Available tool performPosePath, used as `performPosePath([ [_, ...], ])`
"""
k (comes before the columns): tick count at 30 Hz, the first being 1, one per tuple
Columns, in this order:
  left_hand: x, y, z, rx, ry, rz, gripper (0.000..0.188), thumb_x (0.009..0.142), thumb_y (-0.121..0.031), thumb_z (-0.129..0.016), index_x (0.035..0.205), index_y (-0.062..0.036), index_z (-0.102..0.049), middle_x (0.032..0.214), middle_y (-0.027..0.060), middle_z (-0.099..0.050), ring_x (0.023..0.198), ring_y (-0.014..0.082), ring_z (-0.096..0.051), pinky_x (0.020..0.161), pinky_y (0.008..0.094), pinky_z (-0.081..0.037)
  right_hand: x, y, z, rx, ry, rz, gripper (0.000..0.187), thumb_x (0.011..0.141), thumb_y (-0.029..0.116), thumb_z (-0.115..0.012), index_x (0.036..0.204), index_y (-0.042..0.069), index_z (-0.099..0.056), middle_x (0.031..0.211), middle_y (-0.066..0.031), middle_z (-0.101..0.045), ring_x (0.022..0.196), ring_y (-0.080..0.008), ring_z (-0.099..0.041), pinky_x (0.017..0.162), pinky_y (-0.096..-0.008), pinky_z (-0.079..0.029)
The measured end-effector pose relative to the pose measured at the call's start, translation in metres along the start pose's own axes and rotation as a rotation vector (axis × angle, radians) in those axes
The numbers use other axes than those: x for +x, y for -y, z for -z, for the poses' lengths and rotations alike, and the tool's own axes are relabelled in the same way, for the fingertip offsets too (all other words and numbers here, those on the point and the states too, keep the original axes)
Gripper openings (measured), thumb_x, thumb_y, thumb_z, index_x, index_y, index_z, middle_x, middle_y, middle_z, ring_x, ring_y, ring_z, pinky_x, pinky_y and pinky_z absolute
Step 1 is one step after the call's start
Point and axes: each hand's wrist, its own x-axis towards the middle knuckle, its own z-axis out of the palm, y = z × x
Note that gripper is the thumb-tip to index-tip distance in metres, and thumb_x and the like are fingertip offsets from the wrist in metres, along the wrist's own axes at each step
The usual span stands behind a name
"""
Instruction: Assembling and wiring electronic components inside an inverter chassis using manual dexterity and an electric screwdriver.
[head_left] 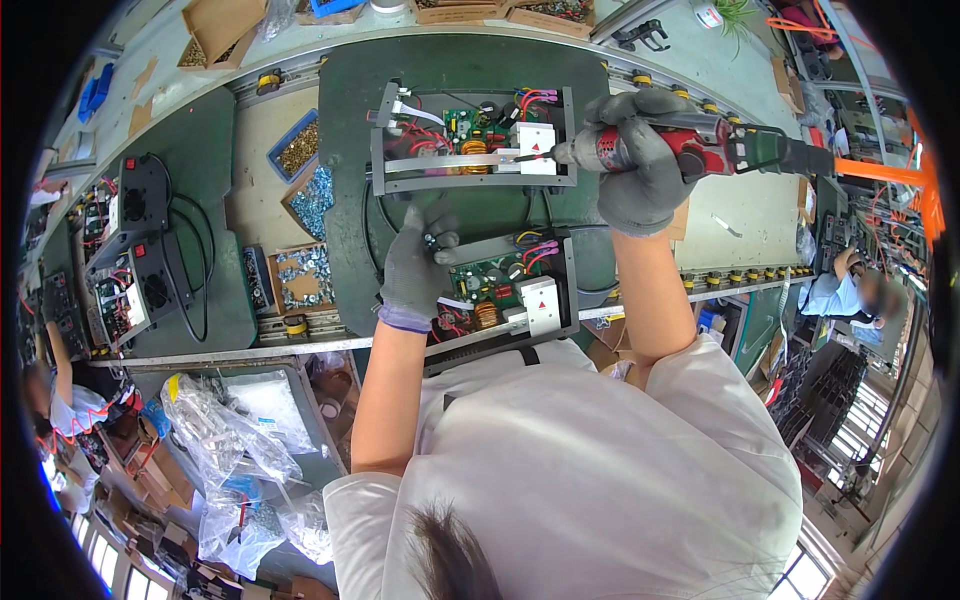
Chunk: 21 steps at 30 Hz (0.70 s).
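My right hand (pixel 643 165), in a grey glove, is wrapped round a red and black power screwdriver (pixel 690 150). Its bit points left, over the white block in the far open metal case (pixel 470 184), which holds a green circuit board, coils and coloured wires. My left hand (pixel 418 262), gloved too, hovers between that case and a similar nearer case (pixel 572 285). Its fingers are curled, with a tiny shiny piece at the fingertips, too small to name. The nearer case, partly behind my left hand, has its own white block (pixel 540 303) and circuit board.
Left of the green board (pixel 340 90) are a blue bin of brass-coloured screws (pixel 298 148) and boxes of bluish screws (pixel 313 203). Black cased units (pixel 145 200) with cables stand further left. An orange hose (pixel 880 172) runs right from the screwdriver. Other people work at both sides.
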Motion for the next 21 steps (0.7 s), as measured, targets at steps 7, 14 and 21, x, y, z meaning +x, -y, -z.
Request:
performPosePath([
  [7, 0.001, -0.008, 0.006, -0.019, -0.069, -0.068, 0.04, 0.103, -0.028, -0.05, 0.127, 0.0041, -0.056, 0.103, 0.0098, -0.059, 0.08, 0.0124, -0.054, 0.062, 0.0204, -0.045, -0.003, -0.012, 0.01, -0.018, -0.019, -0.05, 0.023, 0.081, -0.01, -0.057, 0.102, -0.002, -0.061, 0.085, -0.021, -0.068, 0.059, -0.0193, -0.061, 0.046, -0.0283, -0.046],
  [14, 0.003, -0.003, 0.01, -0.05, -0.077, -0.061, 0.036, 0.102, -0.023, -0.052, 0.126, 0.0037, -0.056, 0.105, 0.012, -0.061, 0.079, 0.0132, -0.056, 0.061, 0.0208, -0.046, -0.005, -0.017, 0.018, -0.008, 0.053, -0.04, 0.026, 0.082, -0.011, -0.054, 0.105, -0.002, -0.061, 0.088, -0.0228, -0.068, 0.056, -0.0175, -0.056, 0.044, -0.0283, -0.042],
  [21, -0.003, -0.01, 0.01, 0.015, -0.044, -0.221, 0.033, 0.104, -0.01, -0.046, 0.132, 0.0064, -0.052, 0.112, 0.0161, -0.063, 0.096, 0.0189, -0.065, 0.074, 0.0241, -0.057, -0.005, -0.015, 0.015, 0.043, 0.1, -0.117, 0.028, 0.081, -0.011, -0.054, 0.106, -0.001, -0.06, 0.09, -0.023, -0.067, 0.058, -0.0185, -0.056, 0.046, -0.0296, -0.044],
])
